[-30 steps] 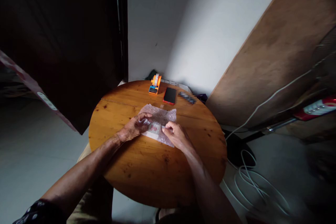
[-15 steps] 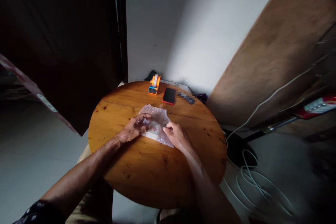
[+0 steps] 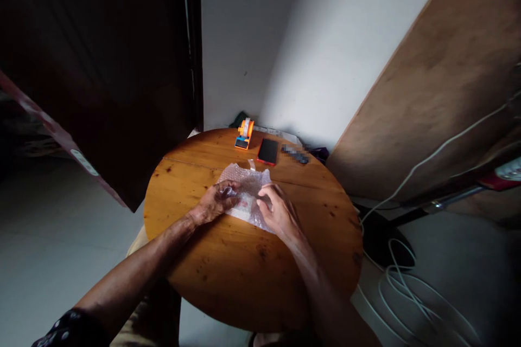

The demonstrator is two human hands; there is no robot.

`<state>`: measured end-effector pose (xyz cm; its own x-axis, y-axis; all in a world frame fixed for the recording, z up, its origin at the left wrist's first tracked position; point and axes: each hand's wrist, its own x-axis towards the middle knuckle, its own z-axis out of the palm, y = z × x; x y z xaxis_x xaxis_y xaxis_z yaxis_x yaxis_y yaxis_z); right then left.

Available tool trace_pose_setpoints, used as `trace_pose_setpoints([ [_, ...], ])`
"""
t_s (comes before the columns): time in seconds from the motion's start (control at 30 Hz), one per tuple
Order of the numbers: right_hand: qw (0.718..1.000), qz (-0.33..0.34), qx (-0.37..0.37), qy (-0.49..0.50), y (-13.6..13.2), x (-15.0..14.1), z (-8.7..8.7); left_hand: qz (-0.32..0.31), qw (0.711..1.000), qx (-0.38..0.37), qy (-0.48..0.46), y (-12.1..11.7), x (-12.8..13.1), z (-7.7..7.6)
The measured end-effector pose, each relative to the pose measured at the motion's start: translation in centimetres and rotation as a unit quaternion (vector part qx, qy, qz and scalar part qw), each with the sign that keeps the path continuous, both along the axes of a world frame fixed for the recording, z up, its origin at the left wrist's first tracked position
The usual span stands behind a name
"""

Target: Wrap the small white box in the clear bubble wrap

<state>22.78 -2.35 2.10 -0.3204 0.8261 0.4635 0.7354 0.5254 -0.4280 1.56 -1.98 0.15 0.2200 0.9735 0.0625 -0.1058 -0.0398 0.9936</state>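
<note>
A sheet of clear bubble wrap (image 3: 246, 178) lies on the round wooden table (image 3: 228, 260), with something pale and flat partly under or inside it. My left hand (image 3: 215, 203) grips a folded edge of the bubble wrap at its left side, thumb and fingers closed on the film. Over the sheet's right side is my right hand (image 3: 279, 209), thumb and forefinger apart in a curve, with nothing seen between them. A short strip of clear tape (image 3: 252, 165) shows at the far edge of the wrap.
Toward the back of the table stand an orange and blue tape dispenser (image 3: 245, 133), a phone in a red case (image 3: 267, 152) and a blurred dark object (image 3: 295, 154). A white wall rises behind. White cable (image 3: 402, 282) coils on the floor at the right, near a black stand base.
My right hand has let go of the bubble wrap's right edge and its fingers have parted. My left hand keeps its hold. The whole view has shifted slightly.
</note>
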Motion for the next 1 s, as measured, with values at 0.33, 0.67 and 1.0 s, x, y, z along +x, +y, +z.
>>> trace_pose_setpoints([
  [0.33, 0.984, 0.133, 0.034, -0.117, -1.6, -1.8, 0.5, 0.001, 1.0, 0.006, 0.016, 0.0, -0.3, -0.2],
  [0.67, 0.983, 0.125, 0.02, -0.135, -1.6, -1.7, 0.4, 0.119, 0.983, 0.006, 0.14, 1.4, -2.6, -0.6],
  [1.0, 0.98, 0.133, 0.031, -0.143, -1.6, -1.7, 0.3, 0.204, 0.928, 0.057, 0.306, 1.6, -3.8, -0.6],
])
